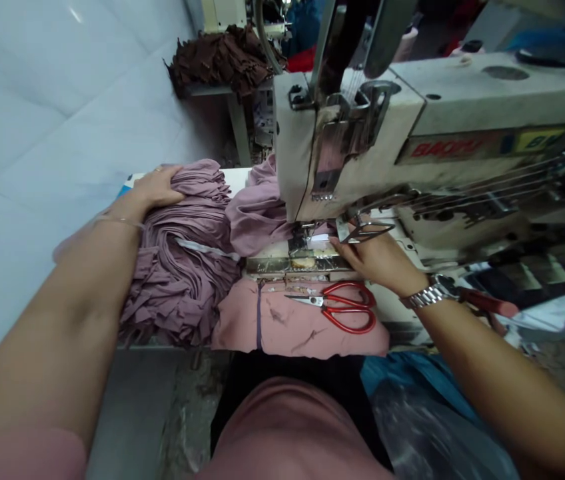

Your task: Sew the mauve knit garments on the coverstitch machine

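Note:
My left hand [155, 190] rests with curled fingers on top of a tall pile of mauve ruffled fabric [180, 280]. My right hand [375, 260] lies at the needle area of an industrial sewing machine [352, 153], with its fingertips on fabric beside the presser foot [302, 233]. A metal guide partly covers that hand. More mauve cloth [255, 213] bunches behind the machine head. Red-handled scissors [335, 307] lie open on a pink fabric sheet [302, 340], just below my right hand.
Brown fabric scraps [220, 60] are heaped on a stand behind the machine. A pale padded wall [52, 133] runs along the left. A red-handled tool [487, 301] sits beyond my right wrist, and blue plastic [412, 380] hangs below the table edge.

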{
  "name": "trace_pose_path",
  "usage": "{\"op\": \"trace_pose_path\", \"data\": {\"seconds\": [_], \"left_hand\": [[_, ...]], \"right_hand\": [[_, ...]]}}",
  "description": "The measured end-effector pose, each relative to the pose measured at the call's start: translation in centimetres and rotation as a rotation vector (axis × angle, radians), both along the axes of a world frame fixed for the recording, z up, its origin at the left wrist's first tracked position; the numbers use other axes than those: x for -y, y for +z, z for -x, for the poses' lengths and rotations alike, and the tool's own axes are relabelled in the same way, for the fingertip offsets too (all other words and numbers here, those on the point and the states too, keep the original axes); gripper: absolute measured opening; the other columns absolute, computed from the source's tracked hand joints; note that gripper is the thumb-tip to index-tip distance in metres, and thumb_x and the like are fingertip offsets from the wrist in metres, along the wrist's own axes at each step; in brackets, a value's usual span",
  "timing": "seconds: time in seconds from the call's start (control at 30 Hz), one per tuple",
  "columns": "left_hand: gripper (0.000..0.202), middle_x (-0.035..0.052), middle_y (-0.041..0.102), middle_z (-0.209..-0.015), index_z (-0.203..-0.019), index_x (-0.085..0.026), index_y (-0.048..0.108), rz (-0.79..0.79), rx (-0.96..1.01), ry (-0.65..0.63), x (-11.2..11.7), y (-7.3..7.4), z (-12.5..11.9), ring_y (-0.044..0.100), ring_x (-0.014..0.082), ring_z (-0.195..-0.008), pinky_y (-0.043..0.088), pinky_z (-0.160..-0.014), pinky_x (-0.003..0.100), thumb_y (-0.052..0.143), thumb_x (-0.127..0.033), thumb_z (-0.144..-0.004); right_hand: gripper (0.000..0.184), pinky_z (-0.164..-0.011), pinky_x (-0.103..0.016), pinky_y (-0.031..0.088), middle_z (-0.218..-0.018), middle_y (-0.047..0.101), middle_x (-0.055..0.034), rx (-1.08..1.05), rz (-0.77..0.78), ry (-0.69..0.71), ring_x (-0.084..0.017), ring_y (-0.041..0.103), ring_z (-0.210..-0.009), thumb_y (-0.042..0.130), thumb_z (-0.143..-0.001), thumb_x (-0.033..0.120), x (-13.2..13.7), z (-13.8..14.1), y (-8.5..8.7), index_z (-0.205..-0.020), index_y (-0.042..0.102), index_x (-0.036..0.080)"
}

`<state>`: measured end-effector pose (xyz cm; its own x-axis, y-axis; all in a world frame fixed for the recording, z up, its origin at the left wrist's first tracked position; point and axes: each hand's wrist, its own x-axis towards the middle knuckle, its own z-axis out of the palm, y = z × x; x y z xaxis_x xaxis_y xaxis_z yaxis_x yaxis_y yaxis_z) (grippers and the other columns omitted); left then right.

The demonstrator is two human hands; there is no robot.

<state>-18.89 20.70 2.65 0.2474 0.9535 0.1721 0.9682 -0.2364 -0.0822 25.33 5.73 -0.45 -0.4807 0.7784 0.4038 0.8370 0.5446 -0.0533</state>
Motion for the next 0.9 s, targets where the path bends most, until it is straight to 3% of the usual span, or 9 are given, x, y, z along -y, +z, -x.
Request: {"op": "trace_pose_path", "data": {"seconds": [0.1, 0.2, 0.33, 0.4, 0.47, 0.53, 0.67, 0.77, 0.9], "left_hand": [[0.049, 0.0044, 0.063, -0.121, -0.132, -0.015, 0.051, -0.035, 0.002, 0.059, 0.4, 0.1, 0.3, 0.060, 0.0204, -0.103, 0.048, -0.086, 0.033, 0.044, -0.045, -0.094], [0.059, 0.0098, 0.060, -0.124, -0.131, -0.012, 0.050, -0.123, 0.016, 0.131, 1.5, 2.1, 1.2, 0.058, 0.0249, -0.109, 0.044, -0.084, 0.039, 0.039, -0.057, -0.094], [0.064, 0.0105, 0.056, -0.122, -0.137, -0.018, 0.044, -0.286, -0.020, 0.148, 5.9, 5.9, 0.9, 0.056, 0.0324, -0.114, 0.044, -0.086, 0.044, 0.038, -0.062, -0.091], [0.057, 0.0114, 0.053, -0.119, -0.139, -0.024, 0.042, -0.314, -0.085, 0.118, 8.9, 6.4, -1.1, 0.056, 0.0334, -0.110, 0.047, -0.083, 0.042, 0.042, -0.055, -0.091], [0.051, 0.0147, 0.052, -0.116, -0.136, -0.023, 0.046, -0.250, -0.201, 0.077, 11.4, 5.2, -4.0, 0.057, 0.0326, -0.099, 0.047, -0.076, 0.041, 0.049, -0.042, -0.089], [0.040, 0.0147, 0.055, -0.114, -0.130, -0.027, 0.054, -0.190, -0.250, 0.019, 12.7, 2.6, -6.6, 0.054, 0.0320, -0.097, 0.044, -0.073, 0.040, 0.044, -0.028, -0.091], [0.043, 0.0174, 0.057, -0.114, -0.132, -0.027, 0.054, -0.226, -0.162, -0.006, 11.6, -2.1, -8.9, 0.051, 0.0337, -0.101, 0.040, -0.078, 0.046, 0.028, -0.023, -0.097], [0.045, 0.0186, 0.056, -0.119, -0.129, -0.025, 0.056, -0.294, -0.015, 0.101, 9.1, -3.1, -8.9, 0.050, 0.0353, -0.106, 0.038, -0.082, 0.049, 0.022, -0.026, -0.099], [0.047, 0.0193, 0.053, -0.129, -0.125, -0.023, 0.057, -0.331, 0.100, 0.257, 6.6, -3.0, -9.5, 0.048, 0.0358, -0.112, 0.037, -0.087, 0.051, 0.018, -0.027, -0.099]], "right_hand": [[0.023, -0.092, -0.043, 0.044, -0.103, 0.063, -0.0151, -0.013, -0.010, -0.015, -0.030, 0.053, -0.113, 0.048, -0.094, 0.029, 0.2, 0.1, -0.1, -0.081, 0.061, 0.015], [0.020, -0.092, -0.044, 0.045, -0.106, 0.064, -0.0152, -0.023, -0.010, -0.021, -0.029, 0.054, -0.114, 0.049, -0.094, 0.029, 0.3, 0.2, -0.1, -0.089, 0.062, 0.015], [0.021, -0.092, -0.045, 0.046, -0.113, 0.064, -0.0145, -0.020, -0.037, -0.011, -0.030, 0.055, -0.114, 0.050, -0.093, 0.027, 0.4, 0.2, -0.1, -0.106, 0.060, 0.015], [0.021, -0.094, -0.045, 0.045, -0.115, 0.063, -0.0147, -0.008, -0.057, 0.004, -0.032, 0.055, -0.115, 0.050, -0.093, 0.027, 0.5, 0.2, -0.1, -0.108, 0.060, 0.015], [0.022, -0.095, -0.046, 0.045, -0.114, 0.063, -0.0143, 0.009, -0.070, 0.003, -0.032, 0.055, -0.114, 0.049, -0.093, 0.027, 0.6, 0.1, -0.2, -0.110, 0.059, 0.016], [0.023, -0.093, -0.045, 0.046, -0.113, 0.063, -0.0133, 0.017, -0.075, -0.014, -0.032, 0.056, -0.110, 0.050, -0.093, 0.029, 0.6, 0.0, -0.3, -0.111, 0.059, 0.018], [0.022, -0.089, -0.044, 0.047, -0.107, 0.064, -0.0110, 0.032, -0.068, -0.019, -0.029, 0.058, -0.102, 0.049, -0.094, 0.032, 0.4, -0.1, -0.4, -0.109, 0.059, 0.020], [0.021, -0.087, -0.042, 0.047, -0.104, 0.064, -0.0100, 0.024, -0.046, -0.020, -0.028, 0.058, -0.099, 0.048, -0.095, 0.034, 0.3, 0.0, -0.4, -0.104, 0.061, 0.020], [0.024, -0.086, -0.041, 0.047, -0.102, 0.064, -0.0099, 0.008, -0.033, -0.015, -0.026, 0.058, -0.097, 0.046, -0.096, 0.036, 0.4, 0.0, -0.2, -0.102, 0.063, 0.021]]}}
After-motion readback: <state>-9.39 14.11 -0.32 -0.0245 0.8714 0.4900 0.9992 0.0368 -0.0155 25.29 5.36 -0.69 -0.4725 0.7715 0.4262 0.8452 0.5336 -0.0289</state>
